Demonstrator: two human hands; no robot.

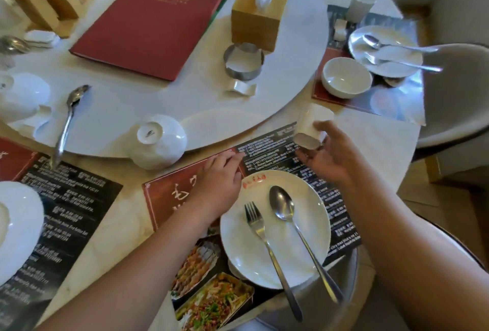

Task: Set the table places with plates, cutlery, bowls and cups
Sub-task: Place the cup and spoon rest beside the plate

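Note:
My right hand point(326, 157) holds a small white cup point(311, 126), tilted on its side, above the far edge of the printed placemat point(169, 193). My left hand point(221, 180) lies flat on that placemat, fingers straight, just left of the white plate point(238, 246). A fork point(267, 240) and a spoon point(296, 227) rest on the plate. An upturned white bowl point(161, 142) sits at the rim of the white turntable point(158, 103), left of my hands.
On the turntable are a red menu point(153, 18), wooden tissue boxes point(258, 21), a metal ring point(243, 62) and a loose spoon point(67, 121). The place at the right has a plate point(383, 50), bowl point(345, 76) and cup point(360, 5). Grey chairs point(457, 92) stand nearby.

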